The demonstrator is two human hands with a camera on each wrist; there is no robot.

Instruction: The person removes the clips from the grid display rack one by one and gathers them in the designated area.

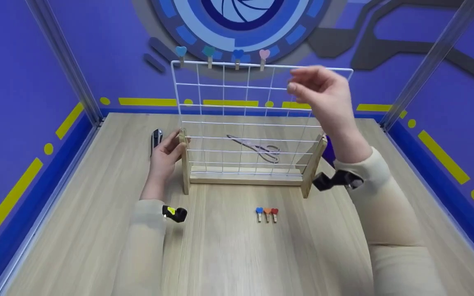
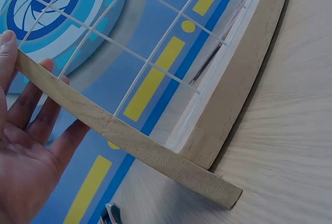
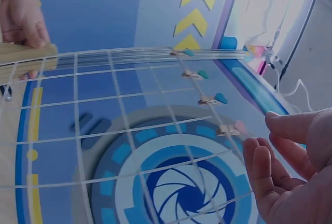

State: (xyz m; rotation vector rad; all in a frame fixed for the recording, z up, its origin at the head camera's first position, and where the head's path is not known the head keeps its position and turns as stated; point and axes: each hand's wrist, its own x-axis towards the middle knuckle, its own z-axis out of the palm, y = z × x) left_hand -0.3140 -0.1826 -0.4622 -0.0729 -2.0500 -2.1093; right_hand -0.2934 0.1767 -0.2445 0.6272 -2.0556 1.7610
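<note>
Behind the grid you can see a pair of scissors (image 1: 257,149) lying flat on the wooden table (image 1: 228,255). A small black and silver object (image 1: 156,139) lies near the left side. Purple walls (image 1: 15,82) with yellow marks surround the table.

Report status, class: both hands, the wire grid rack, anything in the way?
Left hand steadies wire grid rack by its post. Right hand hovers by top wire, empty. Three clips lie on table, clear.
</note>
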